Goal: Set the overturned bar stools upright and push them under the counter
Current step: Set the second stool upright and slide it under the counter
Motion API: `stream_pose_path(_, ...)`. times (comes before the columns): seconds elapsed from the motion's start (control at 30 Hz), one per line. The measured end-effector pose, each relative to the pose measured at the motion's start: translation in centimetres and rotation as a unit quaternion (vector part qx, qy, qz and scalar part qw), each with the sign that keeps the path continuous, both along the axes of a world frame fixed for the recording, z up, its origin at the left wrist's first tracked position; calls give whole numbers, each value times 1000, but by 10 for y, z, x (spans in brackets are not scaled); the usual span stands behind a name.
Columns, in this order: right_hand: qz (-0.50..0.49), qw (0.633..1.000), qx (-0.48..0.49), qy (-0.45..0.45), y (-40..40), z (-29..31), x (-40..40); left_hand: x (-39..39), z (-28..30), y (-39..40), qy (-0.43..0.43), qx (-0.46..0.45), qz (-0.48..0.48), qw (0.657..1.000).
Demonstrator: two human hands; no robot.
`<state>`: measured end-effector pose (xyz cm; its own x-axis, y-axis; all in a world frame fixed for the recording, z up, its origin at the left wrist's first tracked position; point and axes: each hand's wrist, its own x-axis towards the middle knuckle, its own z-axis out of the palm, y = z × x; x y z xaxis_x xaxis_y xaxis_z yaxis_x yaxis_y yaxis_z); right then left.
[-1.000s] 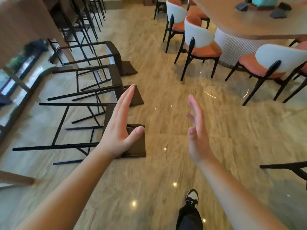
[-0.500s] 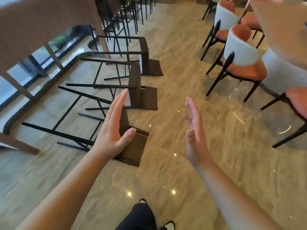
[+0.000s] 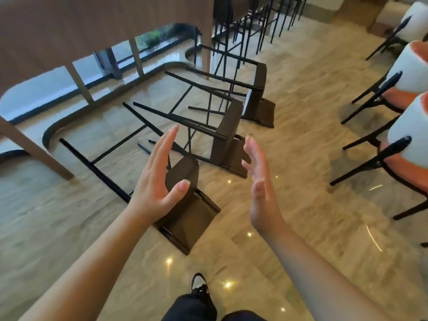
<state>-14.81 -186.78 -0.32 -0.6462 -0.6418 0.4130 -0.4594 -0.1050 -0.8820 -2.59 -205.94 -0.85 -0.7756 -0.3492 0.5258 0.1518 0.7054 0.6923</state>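
Three bar stools are seen lying on their sides on the floor (image 3: 301, 158), in a row beside the counter (image 3: 69, 31). The nearest stool (image 3: 185, 218) lies just under and between the two hands. Its brown seat is partly hidden behind the left hand (image 3: 157, 181), and its backrest is stretched flat toward the shoe (image 3: 196, 282). The middle stool (image 3: 225, 144) is seen past the fingertips of the right hand (image 3: 261, 188). The far stool (image 3: 257, 93) is found further along, near the counter's leg.

Both hands are held up in the air with the palms turned toward each other. The fingers are kept straight and spread a little. Nothing is held, and nothing is seen to be touched, though the left thumb is shown in front of the nearest seat.

The stools are made of thin black metal legs and bars, with dark brown flat seats and backs. The counter is made of brown wood with slanted wooden legs. The floor is shiny, pale stone with small light spots. Round-backed white and orange chairs (image 3: 407, 126) are stood at the right edge.
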Motion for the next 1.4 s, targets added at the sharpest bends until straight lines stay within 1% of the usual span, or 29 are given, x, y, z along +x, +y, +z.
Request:
stream_pose_path(0.17, 77, 997, 16, -17, -52, -5, -49, -12, -1, -39, -37, -17, 81, 996)
stream_pose_path(0.33, 160, 986, 26, -36, -100, -18, -101, -33, -15, -49, -58, 32, 173, 983)
stream_pose_path(0.43, 201, 978, 11, -59, -130, -30, -132, -55, -25, -50, -85, 44, 227, 969)
stream_pose_path(0.57, 278, 958, 3, -71, -174, -45, -182, -92, -45, -52, -88, 42, 302, 948)
stream_pose_path(0.7, 319, 944, 20, -88, -200, -55, -214, -119, -57, -49, -107, 37, 349, 930)
stream_pose_path(0.8, 344, 934, 48, -86, -209, -78, -227, -134, -73, -49, -127, 16, 369, 921)
stream_pose_path(0.97, 375, 917, 110, -77, -211, -141, -226, -140, -136, -50, -152, -19, 408, 900)
stream_pose_path(1.1, 391, 906, 142, -73, -207, -195, -212, -133, -195, -41, -197, 7, 422, 885)
stream_pose_path(1.2, 406, 896, 165, -68, -202, -236, -204, -125, -239, -33, -226, 3, 424, 877)
stream_pose_path(1.33, 398, 887, 225, -66, -193, -309, -202, -115, -310, -19, -278, 19, 427, 860)
stream_pose_path(1.4, 401, 873, 272, -50, -189, -356, -205, -113, -355, -11, -320, 26, 425, 846)
